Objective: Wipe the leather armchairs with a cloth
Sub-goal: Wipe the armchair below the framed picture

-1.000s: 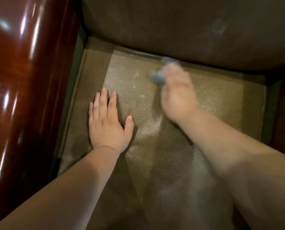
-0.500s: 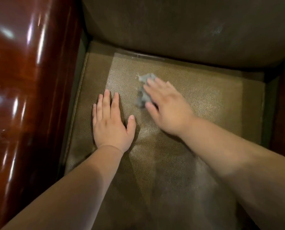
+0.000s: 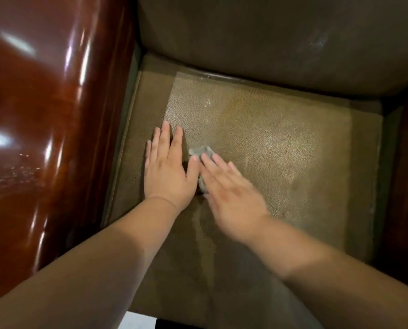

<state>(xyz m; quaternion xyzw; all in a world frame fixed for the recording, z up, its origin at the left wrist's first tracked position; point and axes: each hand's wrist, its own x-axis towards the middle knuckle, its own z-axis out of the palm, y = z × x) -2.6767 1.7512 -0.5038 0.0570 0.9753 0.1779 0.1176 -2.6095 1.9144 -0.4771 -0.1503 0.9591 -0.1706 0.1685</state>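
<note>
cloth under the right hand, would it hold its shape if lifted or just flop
Probably flop: the cloth looks bunched and crumpled under the right hand. Likely light, since flat fingers alone move it. It should glide easily over the smooth seat.

Left hand [image 3: 167,173]: is being held flat, palm down, with the fingers [image 3: 165,138] straight and close together, pointing away from the body; the thumb is being spread out to the right.
Left forearm: is being extended bare from the lower left edge of view up to the wrist.
Right hand [image 3: 231,198]: is being kept palm down just beside the left hand, its outline blurred; the fingers are being stretched straight toward the upper left, and their tips are being pressed onto a small grey cloth [image 3: 200,151].
Right forearm: is being reached in bare from the lower right corner.
</note>
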